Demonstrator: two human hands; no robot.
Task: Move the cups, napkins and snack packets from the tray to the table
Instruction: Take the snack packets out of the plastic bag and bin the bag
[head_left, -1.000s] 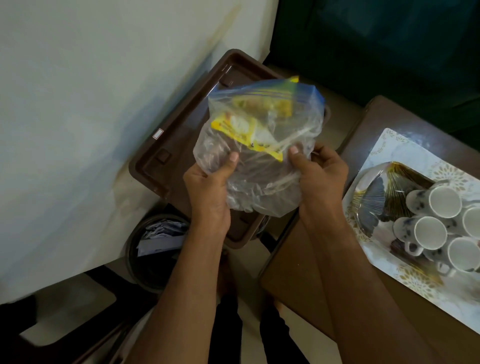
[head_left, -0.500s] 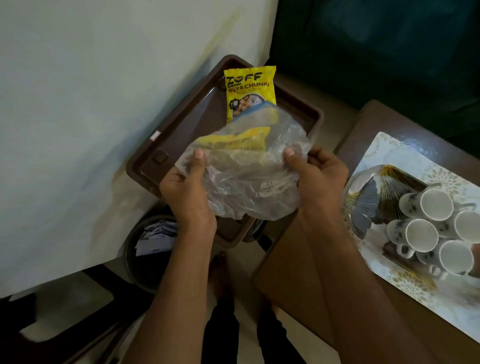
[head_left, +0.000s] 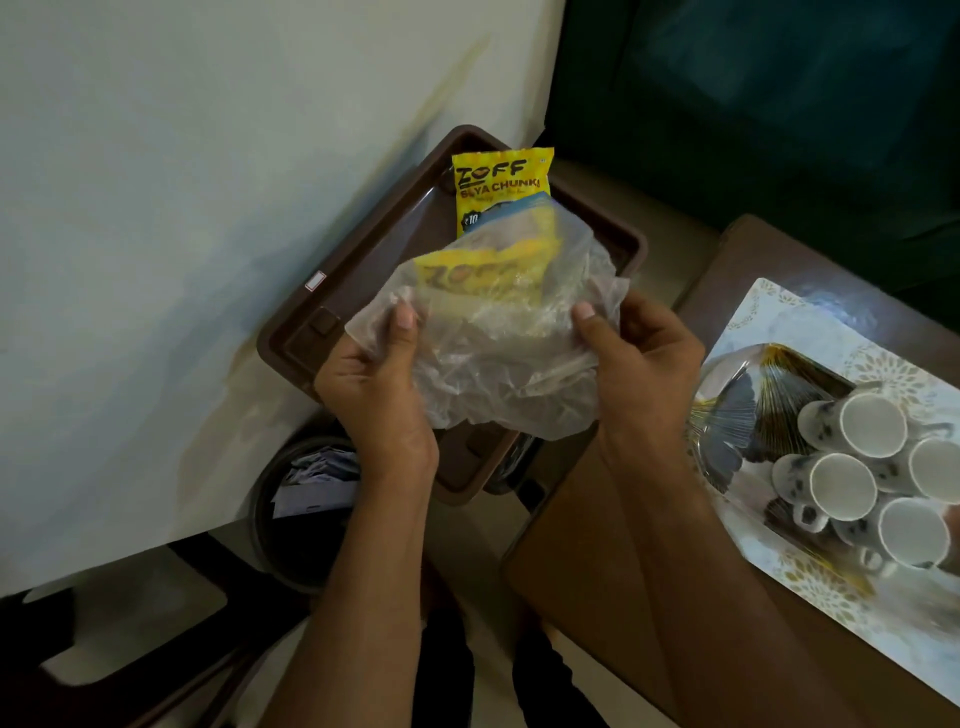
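Yellow snack packet (head_left: 500, 187), half out of bag (head_left: 498, 353)

This looks like a lived-in room of a home, set up for serving tea. A brown wooden counter (head_left: 597, 545) carries a patterned white mat (head_left: 810, 332) with a cluster of small white cups (head_left: 852, 467) and a decorative glass dish (head_left: 748, 410), and a dark green upholstered seat (head_left: 779, 104) stands behind it. A brown plastic tray (head_left: 311, 332) beside a pale wall (head_left: 208, 156) and a round bin (head_left: 301, 525) holding paper scraps on the floor fit the domestic setting.
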